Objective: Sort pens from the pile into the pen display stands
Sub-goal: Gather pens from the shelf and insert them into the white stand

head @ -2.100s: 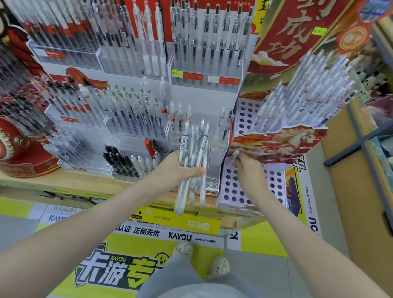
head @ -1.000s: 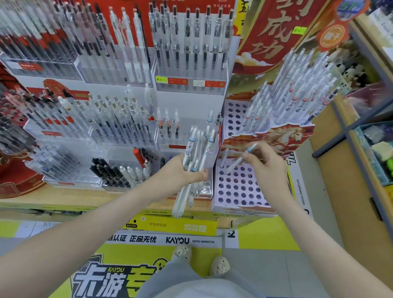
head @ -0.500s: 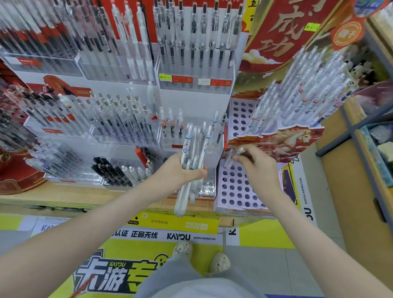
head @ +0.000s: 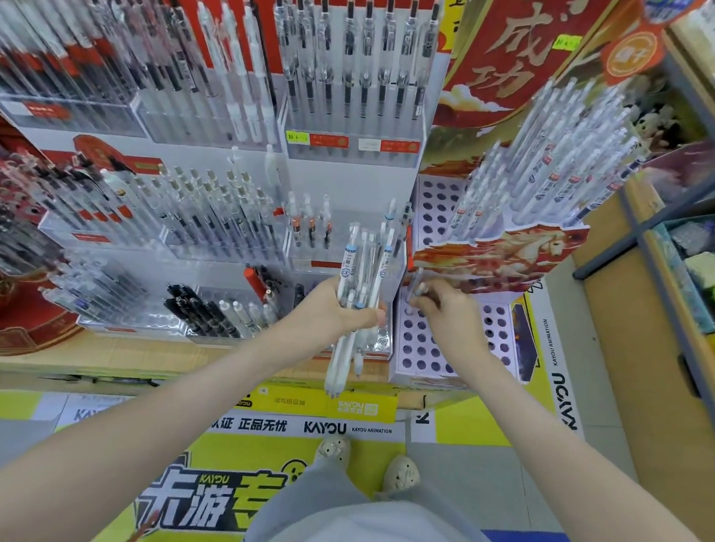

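Mostly open holes run across the lower holed stand toward its near and right edges, while the upper tier, packed with slanting pens, overhangs its far edge just above the right hand. That hand pinches a single pen at the stand's far left corner, long axis near upright, lower end at a hole. The left hand curls round a bundle of pens just beside the stand's left edge, upright, lower ends reaching the wooden shelf's front edge.
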